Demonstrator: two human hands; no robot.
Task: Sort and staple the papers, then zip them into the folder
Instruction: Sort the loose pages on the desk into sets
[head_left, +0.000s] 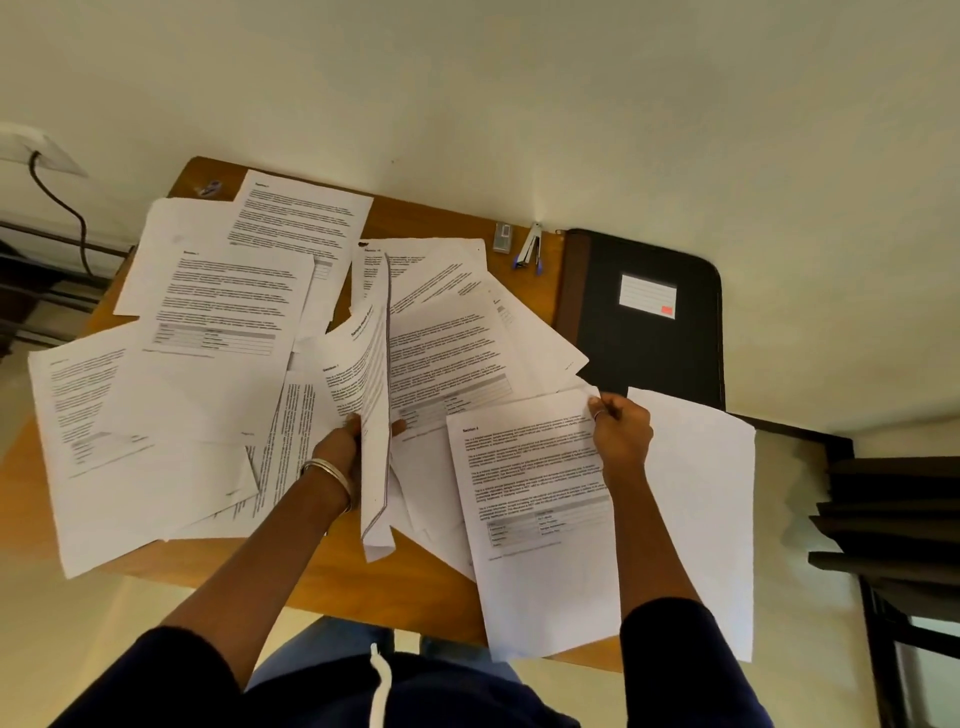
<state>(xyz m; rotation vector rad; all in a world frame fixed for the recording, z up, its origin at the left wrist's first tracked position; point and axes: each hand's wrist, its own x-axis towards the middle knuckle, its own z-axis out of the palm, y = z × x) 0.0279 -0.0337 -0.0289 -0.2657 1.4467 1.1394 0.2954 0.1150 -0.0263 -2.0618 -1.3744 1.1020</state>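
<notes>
The sheet (540, 499) at the worktop's near right edge is headed "Section 4". Other scattered sheets carry "Section" headings whose numbers blur. The black folder's white label (648, 295) shows nothing readable.

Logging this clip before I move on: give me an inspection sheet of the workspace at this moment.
Surface: wooden table, mostly covered by paper.
Job's things: loose printed sheets spread across it; stapler and staple box at the far edge; black zip folder, closed, at the right end.
Clutter: small blue object at the far left corner.
Hands: left hand grips a held-up sheaf; right hand pinches a sheet's top corner.
Cables: black cable from a wall socket, off the table.
Surroundings: pale wall; dark furniture right.
</notes>
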